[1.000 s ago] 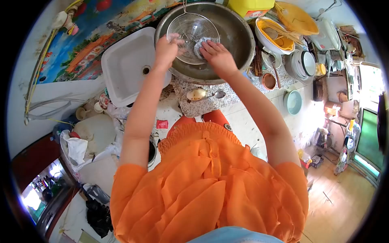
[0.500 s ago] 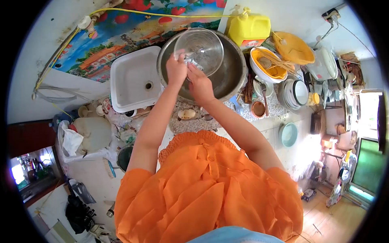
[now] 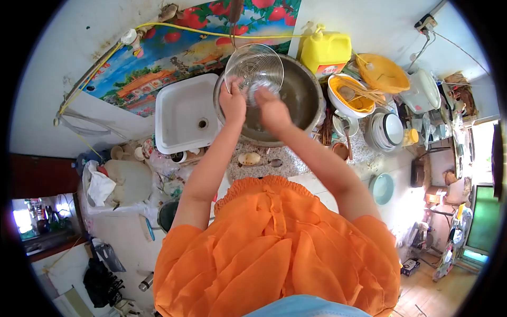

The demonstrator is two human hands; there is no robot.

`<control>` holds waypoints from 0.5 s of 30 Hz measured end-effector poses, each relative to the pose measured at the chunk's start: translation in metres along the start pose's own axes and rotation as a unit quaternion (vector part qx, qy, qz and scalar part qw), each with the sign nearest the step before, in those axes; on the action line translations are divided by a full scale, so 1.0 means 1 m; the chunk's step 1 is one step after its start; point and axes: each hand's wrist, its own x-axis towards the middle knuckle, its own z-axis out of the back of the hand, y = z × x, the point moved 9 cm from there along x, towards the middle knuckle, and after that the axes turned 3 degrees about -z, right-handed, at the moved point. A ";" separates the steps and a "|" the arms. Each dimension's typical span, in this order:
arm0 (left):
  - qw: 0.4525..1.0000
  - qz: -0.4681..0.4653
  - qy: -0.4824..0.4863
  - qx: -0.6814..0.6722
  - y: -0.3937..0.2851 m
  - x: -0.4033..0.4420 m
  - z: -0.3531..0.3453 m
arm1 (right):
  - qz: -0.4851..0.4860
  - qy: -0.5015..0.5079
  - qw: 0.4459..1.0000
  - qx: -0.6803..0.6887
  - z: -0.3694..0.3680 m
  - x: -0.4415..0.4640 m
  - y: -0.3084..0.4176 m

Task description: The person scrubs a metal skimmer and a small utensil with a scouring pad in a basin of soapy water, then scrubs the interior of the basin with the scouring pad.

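Note:
A round wire skimmer (image 3: 253, 59) with a coiled mesh is held over a large metal basin (image 3: 309, 105), its handle (image 3: 236, 13) pointing up toward the wall. My left hand (image 3: 233, 103) is closed on the skimmer's near left rim. Against the mesh my right hand (image 3: 273, 113), smeared by motion, presses a silvery scrubber (image 3: 259, 89) that looks like steel wool. Part of the basin is hidden behind the skimmer and my hands.
Left of the basin is a white sink (image 3: 182, 113). A yellow jug (image 3: 326, 50), a white bowl with an orange basket (image 3: 349, 95) and stacked pots (image 3: 384, 127) stand to the right. A soap dish (image 3: 249, 158) and a spoon (image 3: 275, 162) lie on the near counter edge.
The skimmer has tilted, and its handle now shows at the top. My right hand has moved slightly right and apart from the left, with the scrubber on the mesh. The view has shifted a little.

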 end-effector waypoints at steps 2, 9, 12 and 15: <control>0.996 -0.061 0.020 0.070 -0.001 0.003 -0.002 | -0.027 -0.006 0.997 0.067 0.004 0.000 0.023; 0.999 0.000 -0.025 0.025 -0.015 -0.005 -0.005 | -0.007 -0.030 0.998 -0.062 -0.001 -0.004 -0.007; 0.990 -0.045 -0.006 0.137 -0.006 0.004 0.003 | 0.048 -0.024 0.997 -0.060 0.015 -0.003 0.012; 0.983 0.161 0.046 0.081 -0.012 0.001 0.004 | 0.113 -0.040 0.972 -0.202 0.030 0.003 -0.011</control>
